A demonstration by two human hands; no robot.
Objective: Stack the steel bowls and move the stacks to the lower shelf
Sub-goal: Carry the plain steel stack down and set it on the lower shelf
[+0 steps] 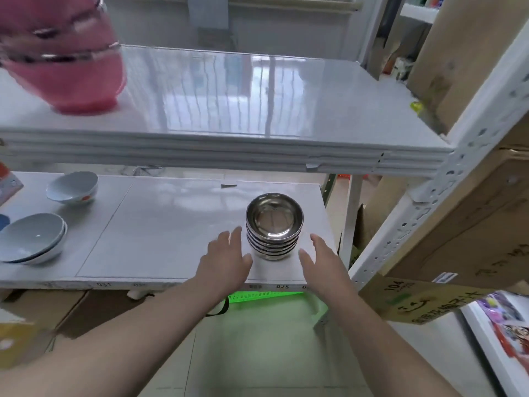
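A stack of several steel bowls [274, 224] stands upright on the lower shelf [160, 224], near its right front corner. My left hand [227, 257] is just left of the stack, fingers apart, a small gap from the bowls. On the other side, my right hand [322, 260] is also spread and not touching them. Neither hand holds anything. The upper shelf [229, 93] above is bare of steel bowls.
A pink plastic basin stack [65, 53] sits on the upper shelf at far left. Pale blue ceramic bowls [73, 187] and plates [31, 239] are on the lower shelf's left side. A white perforated upright [446, 179] and cardboard boxes [472, 224] stand at right.
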